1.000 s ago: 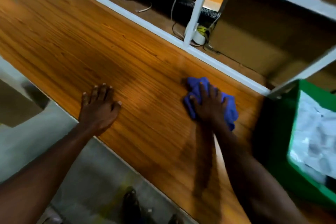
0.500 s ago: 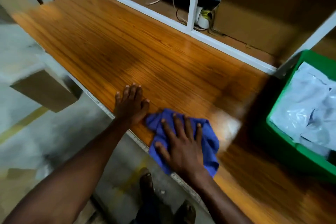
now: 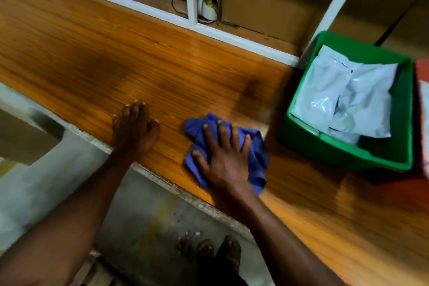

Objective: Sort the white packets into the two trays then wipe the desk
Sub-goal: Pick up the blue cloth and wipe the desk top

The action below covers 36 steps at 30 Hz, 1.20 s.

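Head view: the wooden desk [image 3: 97,53] is being wiped. White packets [image 3: 348,97] already lie in the green tray [image 3: 299,137]. The right hand [image 3: 226,160] presses the blue cloth [image 3: 256,158] flat-fingered; the left hand [image 3: 133,127] rests flat. Next likely: sweeping unwiped wood.

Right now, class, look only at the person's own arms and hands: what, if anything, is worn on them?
Nothing shows. Both forearms are bare, with no sleeve in view. The left hand and right hand wear no gloves, and no ring, watch or bracelet shows on the fingers or wrists. No markings show, though the picture is slightly blurred.
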Motion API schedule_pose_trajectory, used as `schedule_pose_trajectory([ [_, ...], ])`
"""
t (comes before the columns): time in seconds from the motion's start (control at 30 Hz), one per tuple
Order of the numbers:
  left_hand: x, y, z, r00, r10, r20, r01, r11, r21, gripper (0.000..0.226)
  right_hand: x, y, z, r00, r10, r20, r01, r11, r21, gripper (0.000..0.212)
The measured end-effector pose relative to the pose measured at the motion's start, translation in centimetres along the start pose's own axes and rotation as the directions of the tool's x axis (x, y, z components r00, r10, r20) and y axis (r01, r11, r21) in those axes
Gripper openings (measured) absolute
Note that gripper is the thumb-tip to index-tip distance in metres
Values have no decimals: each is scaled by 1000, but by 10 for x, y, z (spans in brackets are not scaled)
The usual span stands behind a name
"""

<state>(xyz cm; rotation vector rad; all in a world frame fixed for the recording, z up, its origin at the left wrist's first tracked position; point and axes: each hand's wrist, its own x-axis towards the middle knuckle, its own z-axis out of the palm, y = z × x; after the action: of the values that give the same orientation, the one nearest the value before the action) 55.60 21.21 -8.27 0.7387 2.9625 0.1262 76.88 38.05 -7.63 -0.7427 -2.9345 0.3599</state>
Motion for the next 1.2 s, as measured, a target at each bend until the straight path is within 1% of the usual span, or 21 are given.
schedule_pose_trajectory([
  [0.03,-1,1,-1,1000,19,7,-19,1000,14,69,-24,0,0,1000,-24,5,24,1000,1,70],
  [0.1,-8,7,0,998,59,31,-60,998,25,70,-71,11,-4,1000,6,-20,-7,1000,-10,69],
  [0.17,-25,29,5,989,144,36,-144,990,1,76,-110,36,-10,990,117,-79,-120,992,-32,68],
  [0.23,-46,66,12,967,253,34,-252,967,-25,76,-138,63,-18,967,229,-107,-237,970,-59,68],
  [0.33,-77,117,16,935,353,31,-352,935,-39,74,-167,109,-28,905,397,-155,-413,906,-90,69],
  [0.43,-96,148,19,913,407,24,-405,913,-60,75,-193,169,-41,779,593,-205,-618,782,-83,72],
  [0.53,-102,160,21,898,440,11,-439,896,-63,76,-224,226,-62,630,731,-261,-766,640,-56,74],
  [0.63,-104,162,17,894,446,29,-444,894,-62,77,-246,269,-79,494,828,-265,-857,516,14,71],
  [0.73,-105,163,15,893,447,52,-444,894,-59,77,-246,282,-84,335,911,-240,-915,375,146,73],
  [0.77,-104,164,15,895,443,58,-440,896,-62,77,-241,279,-83,303,925,-231,-925,344,164,74],
  [0.8,-103,165,14,895,442,64,-439,897,-58,78,-236,270,-81,291,933,-214,-928,329,173,76],
  [0.83,-102,165,14,895,440,73,-437,898,-51,78,-231,258,-79,309,930,-198,-924,343,168,77],
  [0.87,-101,164,14,896,439,76,-436,899,-48,78,-226,242,-74,359,914,-189,-910,388,144,78],
  [0.97,-101,163,14,890,450,72,-447,893,-58,78,-214,186,-56,568,798,-204,-807,588,51,81],
  [1.0,-100,162,13,886,457,72,-453,889,-62,78,-209,165,-50,625,755,-198,-765,643,36,82],
  [1.07,-95,153,13,888,453,72,-450,891,-62,76,-195,124,-36,730,659,-182,-670,743,1,80],
  [1.13,-84,133,11,907,415,70,-411,910,-59,75,-177,83,-25,830,529,-177,-543,839,-41,76],
  [1.2,-66,96,7,925,374,65,-371,927,-54,76,-154,41,-13,898,397,-187,-414,908,-63,72],
])
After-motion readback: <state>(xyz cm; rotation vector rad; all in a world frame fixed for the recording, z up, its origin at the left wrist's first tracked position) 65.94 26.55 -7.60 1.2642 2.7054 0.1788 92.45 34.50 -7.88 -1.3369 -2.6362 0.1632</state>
